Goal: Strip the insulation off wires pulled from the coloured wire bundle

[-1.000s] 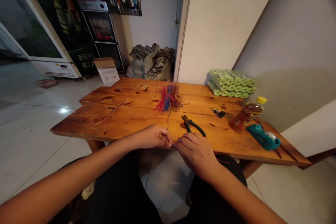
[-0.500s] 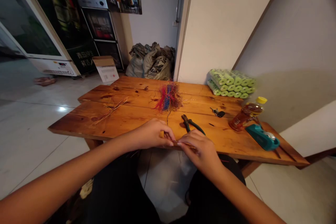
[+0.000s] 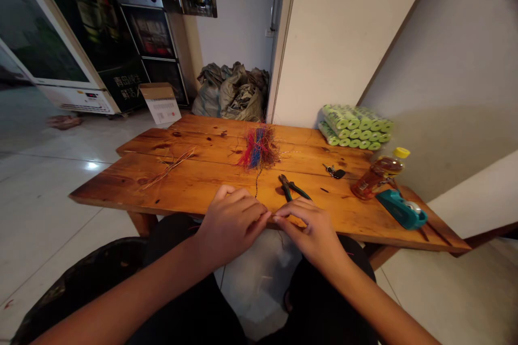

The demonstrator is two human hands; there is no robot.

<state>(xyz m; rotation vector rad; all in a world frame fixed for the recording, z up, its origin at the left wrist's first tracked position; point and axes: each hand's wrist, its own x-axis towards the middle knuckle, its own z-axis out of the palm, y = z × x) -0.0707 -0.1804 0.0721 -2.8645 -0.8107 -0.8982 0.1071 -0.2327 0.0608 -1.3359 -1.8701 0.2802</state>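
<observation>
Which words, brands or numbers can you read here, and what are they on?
"青岛纯生": dark panel beside the glass-doored fridge.
"鲜活": same panel, lower line; what follows is unclear.
Too small or blurred: print on the white box, green rolls, bottle label, fridge display.

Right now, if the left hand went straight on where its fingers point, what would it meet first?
The left hand would probably meet the right hand first, at its fingertips; they look very close, though depth is unclear.
</observation>
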